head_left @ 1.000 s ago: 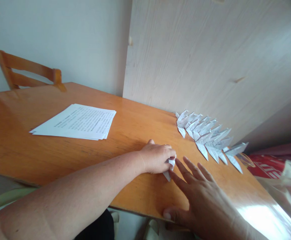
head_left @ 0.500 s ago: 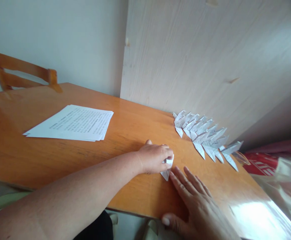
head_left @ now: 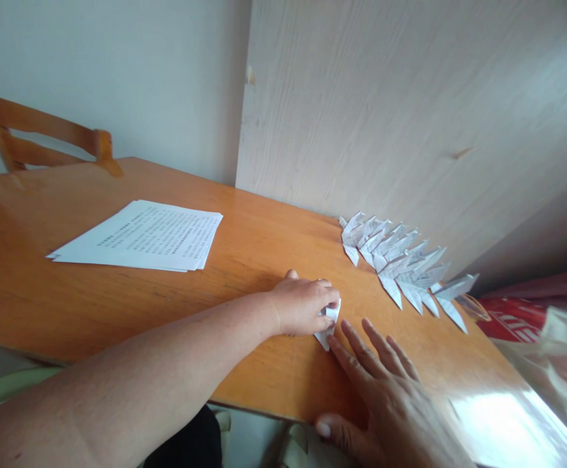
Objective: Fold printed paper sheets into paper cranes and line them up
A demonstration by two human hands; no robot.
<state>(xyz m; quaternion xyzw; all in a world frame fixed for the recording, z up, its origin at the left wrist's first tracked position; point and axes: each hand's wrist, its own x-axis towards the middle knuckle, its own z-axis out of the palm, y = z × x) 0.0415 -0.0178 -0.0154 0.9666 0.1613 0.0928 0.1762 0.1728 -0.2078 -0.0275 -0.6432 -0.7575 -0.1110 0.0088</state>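
My left hand [head_left: 305,307] is closed round a small folded white paper [head_left: 328,328] on the orange wooden table [head_left: 264,247]; the fingers cover its upper part. Just right of it, my right hand [head_left: 385,383] lies with fingers spread, the index fingertip at the paper's lower edge. Farther right, several folded printed paper pieces [head_left: 400,257] stand in overlapping rows. A stack of printed sheets [head_left: 141,237] rests at the left of the table.
A wooden chair [head_left: 49,130] stands beyond the table's left end. A pale wood panel [head_left: 351,104] rises behind the back edge. Red and white bags [head_left: 517,320] are off the right side.
The fingers of my right hand have spread a little wider, and its index fingertip has come to the folded paper. My left hand keeps its hold. The view has shifted slightly.
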